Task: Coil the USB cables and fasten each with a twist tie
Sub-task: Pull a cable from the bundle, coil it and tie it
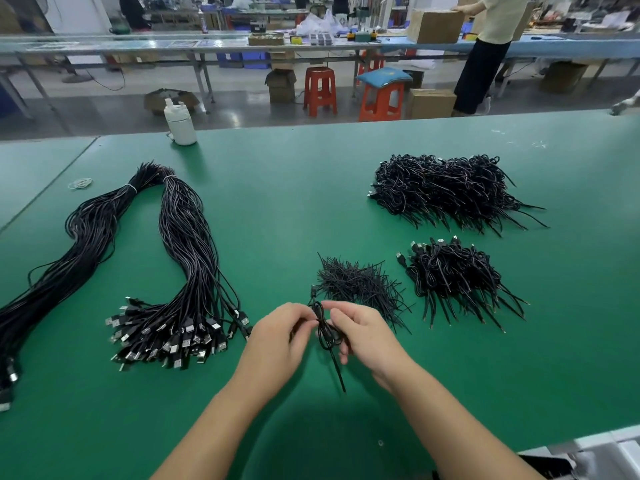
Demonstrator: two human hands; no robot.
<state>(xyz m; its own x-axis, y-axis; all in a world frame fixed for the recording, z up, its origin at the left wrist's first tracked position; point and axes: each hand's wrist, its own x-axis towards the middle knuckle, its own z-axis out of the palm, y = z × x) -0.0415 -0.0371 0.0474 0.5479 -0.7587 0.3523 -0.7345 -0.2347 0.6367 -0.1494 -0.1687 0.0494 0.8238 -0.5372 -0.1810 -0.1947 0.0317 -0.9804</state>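
A coiled black USB cable (325, 332) hangs between my hands just above the green table, its free end trailing toward me. My left hand (280, 337) pinches the coil from the left and my right hand (360, 330) pinches it from the right. Whether a tie is on the coil is unclear. Just behind my hands lies a heap of black twist ties (356, 284). Two long bundles of uncoiled USB cables (187, 258) stretch along the left, plugs toward me. Coiled cables lie in a small pile (453, 278) and a larger pile (446, 188) on the right.
The green table (277, 188) reaches to a far edge where a white bottle (180, 121) stands. Loose rubber bands (80, 183) lie at the far left. Beyond are red stools (319, 90), cardboard boxes, long benches and a standing person (485, 53).
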